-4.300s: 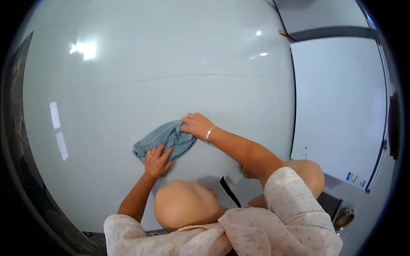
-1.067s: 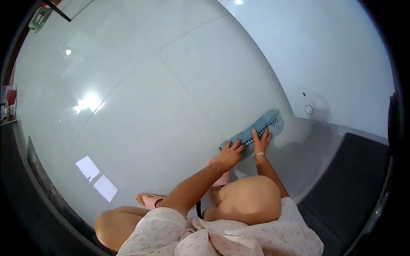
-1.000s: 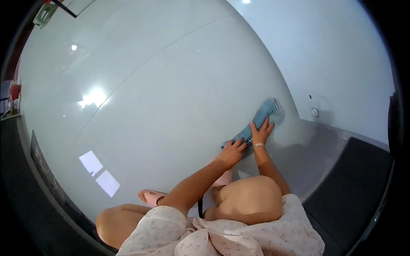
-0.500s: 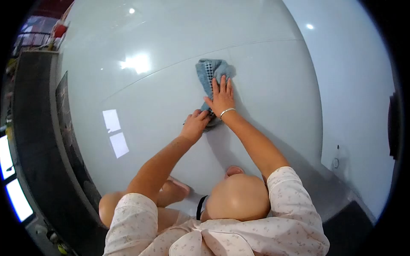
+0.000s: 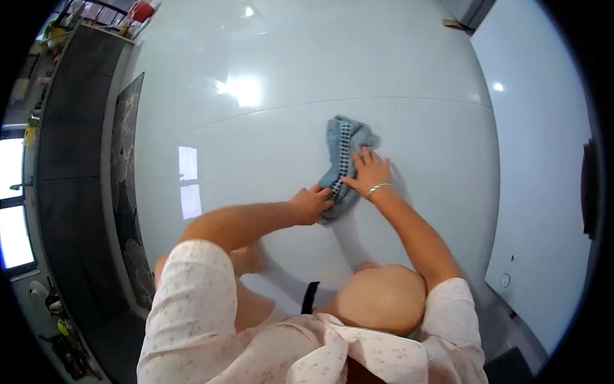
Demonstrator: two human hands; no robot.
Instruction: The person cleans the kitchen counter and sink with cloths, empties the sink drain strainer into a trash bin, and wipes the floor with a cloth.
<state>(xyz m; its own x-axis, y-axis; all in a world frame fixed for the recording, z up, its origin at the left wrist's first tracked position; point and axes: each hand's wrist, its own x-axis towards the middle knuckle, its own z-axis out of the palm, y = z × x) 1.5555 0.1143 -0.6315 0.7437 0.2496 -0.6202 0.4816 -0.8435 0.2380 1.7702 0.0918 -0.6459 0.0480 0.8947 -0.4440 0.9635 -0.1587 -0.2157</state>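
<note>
A crumpled blue-grey cloth (image 5: pixel 334 157) with a black-and-white checked strip lies on the glossy pale floor (image 5: pixel 275 153), in front of my knees. My left hand (image 5: pixel 311 205) presses on its near end, the fingers bent over the edge. On the cloth's right side rests my right hand (image 5: pixel 372 171), its fingers spread and a bracelet at the wrist. Both palms face down, and the cloth is partly hidden beneath them.
Dark cabinets (image 5: pixel 73 185) run along the left, with a patterned dark mat (image 5: pixel 126 173) beside them. A large white panel (image 5: pixel 543 160) stands at the right. Bristles (image 5: pixel 456 26) show at the top right.
The view has turned. Since about a second ago, both hands and the cloth have moved away from the white panel. The cloth has changed from a long strip to a bunched, curved shape.
</note>
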